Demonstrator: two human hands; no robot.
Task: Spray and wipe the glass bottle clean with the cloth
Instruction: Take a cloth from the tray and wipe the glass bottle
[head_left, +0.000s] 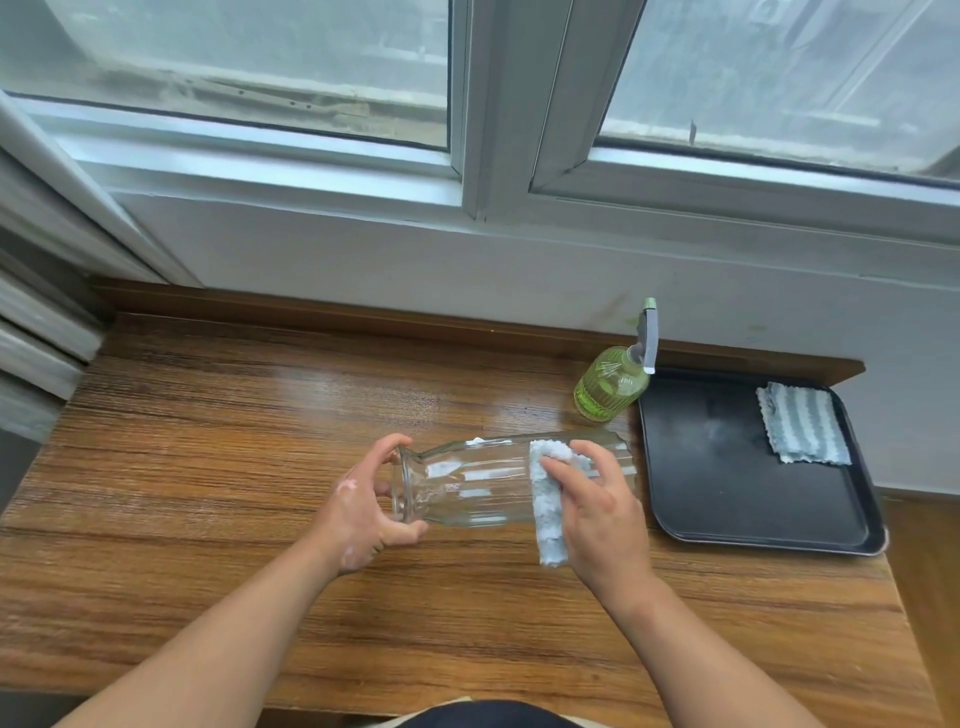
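Wood-grain brown table (208, 467), viewed from the person's side; both bare forearms reach forward over its near edge. Left hand (363, 514): fingers and thumb curled round the open mouth of a clear ribbed glass bottle (478, 483), gripping it at the rim. Bottle lies on its side, mouth to the left, base to the right, over the middle of the table; contact with the tabletop cannot be told. White smears show on the glass. Right hand (597, 514): grasps a fluffy white-and-pale-blue cloth (548, 509), fingers curved over it and pressing it against the bottle's wall near the base end; loose end of the cloth hangs below the palm. Thumb hidden. Farther back and right: green ribbed spray bottle (610, 387) with grey trigger head, upright, just beside the corner of a black rectangular tray (727, 493). On the tray's far right part lies a folded striped cloth (802, 431), grey and white. Behind the table: pale wall, then a white-framed window (260, 62) with hazy panes.
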